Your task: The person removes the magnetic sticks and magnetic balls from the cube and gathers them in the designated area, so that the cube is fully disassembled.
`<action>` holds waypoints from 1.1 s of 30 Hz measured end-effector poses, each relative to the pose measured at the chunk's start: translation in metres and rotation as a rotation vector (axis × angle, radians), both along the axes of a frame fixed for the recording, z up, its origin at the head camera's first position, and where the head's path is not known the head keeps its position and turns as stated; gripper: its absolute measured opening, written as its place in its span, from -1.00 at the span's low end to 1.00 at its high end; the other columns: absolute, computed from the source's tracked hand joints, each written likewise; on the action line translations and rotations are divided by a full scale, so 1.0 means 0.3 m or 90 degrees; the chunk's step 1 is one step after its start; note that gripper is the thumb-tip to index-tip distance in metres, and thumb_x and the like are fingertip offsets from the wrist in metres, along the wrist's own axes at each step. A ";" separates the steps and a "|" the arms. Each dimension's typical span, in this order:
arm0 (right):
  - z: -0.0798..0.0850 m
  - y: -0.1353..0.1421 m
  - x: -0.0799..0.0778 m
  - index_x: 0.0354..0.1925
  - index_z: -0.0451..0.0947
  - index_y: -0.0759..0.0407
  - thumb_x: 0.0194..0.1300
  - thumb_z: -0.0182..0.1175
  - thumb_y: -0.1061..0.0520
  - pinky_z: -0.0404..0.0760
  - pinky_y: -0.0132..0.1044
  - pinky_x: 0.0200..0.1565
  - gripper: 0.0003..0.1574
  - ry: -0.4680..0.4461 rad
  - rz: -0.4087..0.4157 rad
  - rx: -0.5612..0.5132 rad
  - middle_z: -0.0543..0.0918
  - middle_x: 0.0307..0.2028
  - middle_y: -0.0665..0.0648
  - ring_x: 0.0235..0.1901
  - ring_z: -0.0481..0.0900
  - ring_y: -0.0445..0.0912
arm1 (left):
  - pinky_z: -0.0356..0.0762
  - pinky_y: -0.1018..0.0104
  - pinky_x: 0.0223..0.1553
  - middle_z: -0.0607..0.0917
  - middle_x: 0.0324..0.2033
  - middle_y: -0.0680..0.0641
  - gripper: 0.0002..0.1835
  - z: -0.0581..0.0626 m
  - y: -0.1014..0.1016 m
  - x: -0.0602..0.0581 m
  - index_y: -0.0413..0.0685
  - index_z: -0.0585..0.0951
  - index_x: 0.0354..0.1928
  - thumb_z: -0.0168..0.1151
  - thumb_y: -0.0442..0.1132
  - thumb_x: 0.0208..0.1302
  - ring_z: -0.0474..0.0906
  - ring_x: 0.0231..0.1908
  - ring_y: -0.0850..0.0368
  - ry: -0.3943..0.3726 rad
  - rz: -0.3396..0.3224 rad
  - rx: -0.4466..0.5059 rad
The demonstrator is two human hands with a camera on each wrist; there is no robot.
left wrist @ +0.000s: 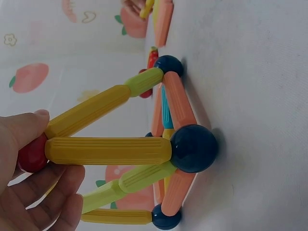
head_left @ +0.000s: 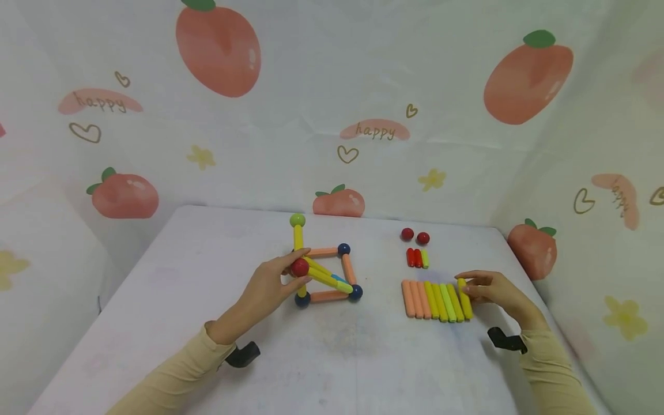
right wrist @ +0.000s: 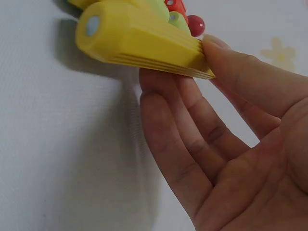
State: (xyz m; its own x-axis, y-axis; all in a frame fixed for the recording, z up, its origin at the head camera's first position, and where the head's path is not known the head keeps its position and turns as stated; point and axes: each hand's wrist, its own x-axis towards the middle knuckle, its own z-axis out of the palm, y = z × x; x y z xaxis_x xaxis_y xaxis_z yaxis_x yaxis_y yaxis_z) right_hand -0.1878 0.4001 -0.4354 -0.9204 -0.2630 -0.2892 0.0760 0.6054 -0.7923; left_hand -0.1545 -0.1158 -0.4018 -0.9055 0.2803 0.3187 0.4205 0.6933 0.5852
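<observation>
In the head view, the left hand (head_left: 274, 280) is grasping the red ball (head_left: 300, 267) of a ball-and-rod frame (head_left: 323, 277) standing on the white surface (head_left: 332, 363), while the right hand (head_left: 497, 294) is pinching the yellow rod (head_left: 464, 300) ending a row of rods (head_left: 440, 302) on the right. In the left wrist view, the left grip is holding that ball above a navy ball (left wrist: 194, 148). In the right wrist view, the right grip is clasping the rod's far end.

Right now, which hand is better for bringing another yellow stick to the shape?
Probably the right hand: it pinches the yellow stick farthest right, while the left hand is busy holding the shape by its red ball.
</observation>
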 end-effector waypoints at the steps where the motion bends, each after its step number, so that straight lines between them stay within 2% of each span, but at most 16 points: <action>1: -0.005 0.003 -0.001 0.30 0.40 0.33 0.40 0.20 -0.01 0.68 -0.34 -0.11 -0.35 -0.002 0.001 -0.001 0.50 0.25 0.45 -0.17 0.68 -0.20 | 0.60 0.30 -0.21 0.77 -0.15 -0.04 -0.34 0.000 0.000 -0.001 0.09 0.50 0.32 0.45 -0.09 0.15 0.62 -0.23 0.02 -0.001 0.001 0.001; 11: -0.030 0.006 -0.012 0.30 0.40 0.32 0.38 0.22 -0.03 0.69 -0.31 -0.16 -0.33 -0.022 -0.006 0.020 0.60 0.15 0.38 -0.25 0.68 -0.16 | 0.65 0.10 -0.16 0.77 -0.11 -0.07 -0.34 0.008 0.004 0.005 0.08 0.50 0.33 0.45 -0.11 0.16 0.63 -0.20 -0.02 -0.017 0.004 0.008; 20: -0.033 0.000 -0.011 0.27 0.43 0.34 0.37 0.23 -0.03 0.69 -0.35 -0.15 -0.34 -0.025 -0.012 0.025 0.57 0.20 0.36 -0.24 0.67 -0.23 | 0.65 0.19 -0.18 0.77 -0.13 -0.05 -0.34 0.010 0.002 0.005 0.07 0.50 0.32 0.46 -0.11 0.14 0.63 -0.22 0.03 -0.002 0.000 0.004; 25: -0.039 -0.001 -0.009 0.26 0.44 0.36 0.39 0.21 -0.02 0.67 -0.37 -0.16 -0.36 -0.007 0.005 0.031 0.57 0.17 0.38 -0.24 0.65 -0.22 | 0.61 0.28 -0.20 0.77 -0.15 -0.04 -0.34 0.006 0.002 0.002 0.08 0.50 0.32 0.46 -0.10 0.14 0.63 -0.22 0.03 0.001 0.001 0.000; 33: -0.051 -0.007 -0.013 0.27 0.43 0.37 0.38 0.22 -0.05 0.68 -0.40 -0.15 -0.32 -0.015 0.003 0.037 0.56 0.19 0.41 -0.23 0.64 -0.22 | 0.66 0.11 -0.17 0.77 -0.13 -0.04 -0.35 0.002 -0.002 0.001 0.09 0.50 0.32 0.44 -0.08 0.17 0.63 -0.22 0.04 0.000 -0.003 0.001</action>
State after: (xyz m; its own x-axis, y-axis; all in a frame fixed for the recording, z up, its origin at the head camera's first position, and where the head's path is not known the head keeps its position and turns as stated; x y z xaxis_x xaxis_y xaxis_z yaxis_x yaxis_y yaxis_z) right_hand -0.1917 0.3980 -0.4507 -0.9121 -0.2498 -0.3250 0.0904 0.6507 -0.7539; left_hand -0.1543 -0.1164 -0.4011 -0.9038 0.2844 0.3198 0.4245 0.6899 0.5863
